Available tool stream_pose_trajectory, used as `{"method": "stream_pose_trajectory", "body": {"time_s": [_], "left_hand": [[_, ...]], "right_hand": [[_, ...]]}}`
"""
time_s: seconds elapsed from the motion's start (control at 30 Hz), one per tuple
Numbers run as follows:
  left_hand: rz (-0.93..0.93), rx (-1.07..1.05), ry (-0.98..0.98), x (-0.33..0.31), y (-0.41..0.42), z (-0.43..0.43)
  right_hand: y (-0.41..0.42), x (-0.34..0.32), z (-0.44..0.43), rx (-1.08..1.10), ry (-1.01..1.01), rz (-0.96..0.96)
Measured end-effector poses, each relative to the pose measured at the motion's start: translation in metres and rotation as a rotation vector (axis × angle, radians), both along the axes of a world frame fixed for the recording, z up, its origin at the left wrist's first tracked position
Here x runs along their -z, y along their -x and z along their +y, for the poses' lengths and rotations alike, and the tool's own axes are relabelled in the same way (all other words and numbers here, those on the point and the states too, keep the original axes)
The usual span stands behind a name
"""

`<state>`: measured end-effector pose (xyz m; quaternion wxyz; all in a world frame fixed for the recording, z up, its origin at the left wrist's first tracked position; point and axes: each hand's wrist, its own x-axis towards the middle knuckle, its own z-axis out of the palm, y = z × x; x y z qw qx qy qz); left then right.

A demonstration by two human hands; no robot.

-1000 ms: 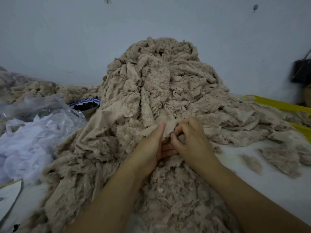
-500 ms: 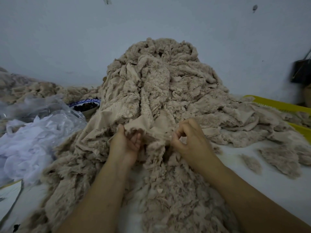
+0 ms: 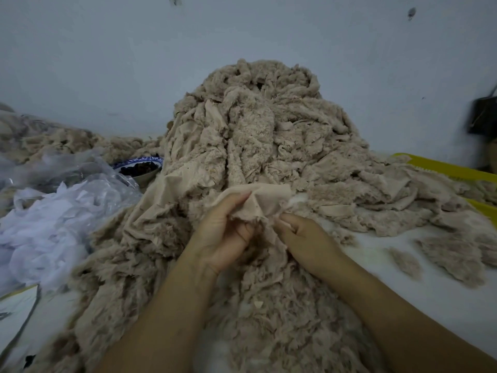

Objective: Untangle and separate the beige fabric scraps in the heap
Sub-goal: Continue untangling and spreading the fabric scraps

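A tall heap of beige fabric scraps (image 3: 258, 135) rises in the middle, against the wall, and spills toward me. In front of it I hold one smooth beige scrap (image 3: 265, 201) lifted off the heap. My left hand (image 3: 223, 235) grips its left edge, palm turned up, with fingers curled around the cloth. My right hand (image 3: 304, 238) pinches its lower right edge. Fluffy torn scraps (image 3: 271, 313) lie under my forearms.
Crumpled white plastic bags (image 3: 51, 224) lie at the left. A blue-rimmed bowl (image 3: 139, 168) with dark contents sits behind them. A yellow tray (image 3: 446, 168) edge shows at the right, and loose beige tufts (image 3: 406, 262) lie on the white surface. A dark object (image 3: 484, 114) hangs on the wall.
My left hand moved left and then back toward the middle, turning palm up. Both hands now hold a smooth scrap raised from the heap.
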<state>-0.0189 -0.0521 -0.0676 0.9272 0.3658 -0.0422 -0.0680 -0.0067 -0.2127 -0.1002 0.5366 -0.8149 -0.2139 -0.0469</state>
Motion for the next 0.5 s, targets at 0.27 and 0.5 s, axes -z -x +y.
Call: {"method": "stream_pose_trajectory", "body": {"time_s": [0.27, 0.5], "left_hand": [[-0.042, -0.011, -0.360, 0.001, -0.001, -0.007], [-0.227, -0.163, -0.998, 0.012, 0.007, -0.019]], "right_hand": [[-0.008, -0.005, -0.011, 0.117, -0.335, 0.071], [-0.008, -0.006, -0.010, 0.093, -0.402, 0.082]]}}
